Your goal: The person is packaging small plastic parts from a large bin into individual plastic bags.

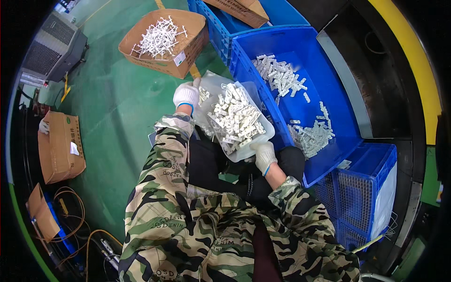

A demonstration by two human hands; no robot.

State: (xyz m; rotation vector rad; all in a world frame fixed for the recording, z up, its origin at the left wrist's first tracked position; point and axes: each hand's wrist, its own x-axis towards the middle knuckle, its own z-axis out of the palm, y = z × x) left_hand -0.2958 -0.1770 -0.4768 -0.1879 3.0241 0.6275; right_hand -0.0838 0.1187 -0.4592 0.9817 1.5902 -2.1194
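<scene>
At far left you have a brown cardboard box (63, 148), matte and flat-sided with a pale label, on the smooth green floor (112, 110). Farther right, ahead of you, an open carton (193, 44) bears a tangle of thin white sticks (162, 37).

Your left hand (186, 95), in a white knitted glove with a blue cuff edge, is at the left edge of a clear plastic bag (217, 81); its fingers look bent there, but you cannot tell from this view whether they pinch the film. The bag is thin and wrinkled, with a few pale pieces (203, 95) showing in it.

Between your hands, above your lap, is the clear tub (266, 126) — right of your left hand, ahead and left of your right. It is rounded at the corners and heaped with small oblong white pieces (236, 115); the bag hides its left rim, so its long axis is hard to judge. Your right hand (264, 156), gloved alike, grips the near right corner, thumb over the rim.

Just beside the tub on the right lies the deep blue bin (331, 80) — your right hand is the nearer one. Its hard, glossy plastic holds two loose heaps of similar pieces (281, 75). Nearer you stands a blue crate (354, 197) with gridded sides.
</scene>
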